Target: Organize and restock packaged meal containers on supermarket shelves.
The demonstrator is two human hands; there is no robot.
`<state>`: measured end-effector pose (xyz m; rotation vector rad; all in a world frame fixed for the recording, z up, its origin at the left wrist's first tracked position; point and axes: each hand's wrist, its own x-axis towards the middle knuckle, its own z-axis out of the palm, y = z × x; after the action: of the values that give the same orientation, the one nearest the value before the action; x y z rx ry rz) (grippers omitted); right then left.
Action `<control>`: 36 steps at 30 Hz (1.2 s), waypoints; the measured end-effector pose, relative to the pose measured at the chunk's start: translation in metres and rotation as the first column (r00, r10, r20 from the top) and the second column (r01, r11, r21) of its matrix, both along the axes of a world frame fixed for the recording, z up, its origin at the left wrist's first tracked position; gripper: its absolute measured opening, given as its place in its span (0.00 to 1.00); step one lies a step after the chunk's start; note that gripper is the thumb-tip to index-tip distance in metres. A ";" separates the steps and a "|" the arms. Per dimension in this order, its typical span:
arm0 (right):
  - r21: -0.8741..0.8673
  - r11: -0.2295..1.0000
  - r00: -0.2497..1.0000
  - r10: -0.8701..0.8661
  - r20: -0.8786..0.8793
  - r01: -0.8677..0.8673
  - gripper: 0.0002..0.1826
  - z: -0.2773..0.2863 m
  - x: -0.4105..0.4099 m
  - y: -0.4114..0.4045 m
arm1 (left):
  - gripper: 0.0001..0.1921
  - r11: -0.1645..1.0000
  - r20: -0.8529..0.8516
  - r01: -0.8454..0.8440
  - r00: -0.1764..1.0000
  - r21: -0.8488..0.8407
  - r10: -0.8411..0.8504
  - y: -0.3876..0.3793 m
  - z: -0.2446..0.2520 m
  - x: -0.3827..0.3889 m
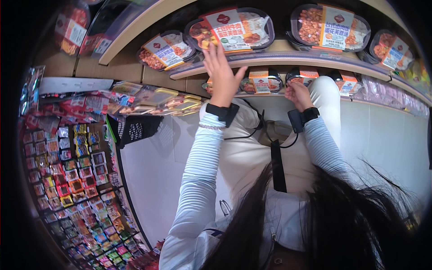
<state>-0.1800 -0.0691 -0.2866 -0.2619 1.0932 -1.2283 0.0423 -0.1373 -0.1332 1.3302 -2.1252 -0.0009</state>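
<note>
My left hand (221, 74) is raised to the upper shelf with its fingers spread. Its fingertips overlap the lower left edge of an oval packaged ready meal (233, 30) with a red and white sleeve; whether they press on it I cannot tell. Rice and a stew show through its clear lid. Lower down, my right hand (298, 96) has loosely curled fingers beside my raised knee. It is just in front of an orange-sleeved ready meal (302, 76) on the lower shelf, and no object shows in it.
More ready meals (330, 27) stand along the upper shelf (287, 60), others (261, 84) below it. Flat yellow-edged packs (168, 98) lie at the left. A black basket (136, 130) is near a rack of small snack packets (74, 175). A cable (248, 135) runs across my lap.
</note>
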 end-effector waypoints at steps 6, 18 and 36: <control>0.038 0.997 0.996 0.068 -0.053 -0.066 0.06 -0.004 0.005 -0.004 | 0.48 0.963 -0.019 -0.075 0.996 0.258 0.083 0.043 -0.054 0.006; 0.087 0.992 0.987 0.106 -0.122 -0.096 0.04 -0.014 0.010 -0.001 | 0.48 0.988 -0.153 -0.022 0.987 0.156 0.046 0.006 -0.033 0.017; 0.131 0.975 0.971 0.196 -0.136 -0.179 0.06 -0.027 0.007 -0.002 | 0.23 0.918 -0.951 0.289 0.230 0.270 0.207 -0.058 -0.027 0.031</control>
<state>-0.1730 -0.0710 -0.3136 -0.3624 1.2351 -0.9836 0.0733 -0.1955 -0.1604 0.9657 -0.9849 -1.1027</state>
